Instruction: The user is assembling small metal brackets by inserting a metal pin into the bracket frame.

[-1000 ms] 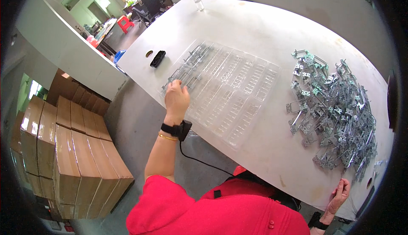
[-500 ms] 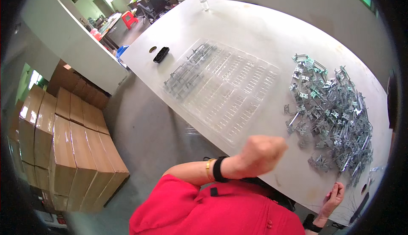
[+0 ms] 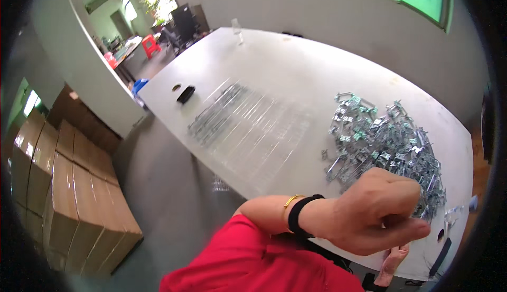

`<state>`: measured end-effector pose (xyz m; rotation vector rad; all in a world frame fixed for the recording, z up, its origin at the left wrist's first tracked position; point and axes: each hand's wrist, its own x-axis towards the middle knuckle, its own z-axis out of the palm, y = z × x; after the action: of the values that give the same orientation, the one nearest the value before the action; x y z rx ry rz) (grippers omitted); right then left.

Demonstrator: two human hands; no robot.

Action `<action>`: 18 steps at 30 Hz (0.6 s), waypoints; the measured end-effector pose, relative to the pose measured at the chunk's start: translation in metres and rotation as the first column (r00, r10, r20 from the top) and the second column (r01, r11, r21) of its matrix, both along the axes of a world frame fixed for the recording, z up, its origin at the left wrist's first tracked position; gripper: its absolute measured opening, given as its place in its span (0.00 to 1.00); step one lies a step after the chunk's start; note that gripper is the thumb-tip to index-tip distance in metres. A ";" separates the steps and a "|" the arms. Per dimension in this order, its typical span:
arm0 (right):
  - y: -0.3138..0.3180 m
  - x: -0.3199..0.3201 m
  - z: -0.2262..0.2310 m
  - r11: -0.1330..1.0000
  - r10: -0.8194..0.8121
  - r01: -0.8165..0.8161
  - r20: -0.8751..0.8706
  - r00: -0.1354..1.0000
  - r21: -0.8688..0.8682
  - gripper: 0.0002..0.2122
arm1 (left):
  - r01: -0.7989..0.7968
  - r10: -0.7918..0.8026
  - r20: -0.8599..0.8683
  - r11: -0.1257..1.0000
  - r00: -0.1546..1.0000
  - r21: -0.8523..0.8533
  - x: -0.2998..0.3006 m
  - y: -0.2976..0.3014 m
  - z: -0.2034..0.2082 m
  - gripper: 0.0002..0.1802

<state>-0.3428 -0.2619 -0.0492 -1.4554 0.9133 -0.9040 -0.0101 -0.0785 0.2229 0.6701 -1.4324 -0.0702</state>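
My left hand (image 3: 372, 210) is raised over the near right of the table, in front of a heap of small metal bracket-like parts (image 3: 377, 139). Its fingers are curled in and the thumb points right; what is inside the curl, if anything, is hidden. Below and partly behind it, my right hand (image 3: 394, 259) is at the table's near edge with bent fingers; its fingertips are partly covered, and I cannot make out what they hold. A clear plastic tray (image 3: 259, 154) lies left of the heap, its far-left rows filled with metal parts (image 3: 214, 115).
On the white table (image 3: 301, 62) are a black oblong object (image 3: 186, 94) and a clear bottle (image 3: 237, 32) at the far end. Cardboard boxes (image 3: 84, 202) are stacked on the floor to the left. A blue-capped clear object (image 3: 471, 204) is by the right edge.
My left hand has swung right, from beside the tray to in front of the metal heap, now partly covering my right hand. The whole view has tilted up and shifted.
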 end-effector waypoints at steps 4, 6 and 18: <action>0.009 -0.001 0.007 1.000 -0.013 0.014 -0.021 1.000 0.013 0.04 | 0.318 -0.333 -0.125 0.940 0.935 -0.126 0.004 0.000 0.001 0.10; 0.014 -0.006 0.012 0.998 -0.069 0.068 -0.030 0.997 -0.006 0.04 | 0.479 -0.510 -0.186 0.857 0.840 -0.187 -0.001 -0.009 0.006 0.06; 0.003 -0.034 -0.016 0.996 -0.084 0.084 -0.151 0.985 -0.001 0.06 | 0.673 -0.761 -0.259 0.648 0.595 -0.357 -0.002 -0.002 -0.012 0.15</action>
<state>-0.3770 -0.2594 -0.0648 -1.5051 1.0953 -0.8606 -0.0124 -0.0800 0.2109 -0.1694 -1.2085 -0.6505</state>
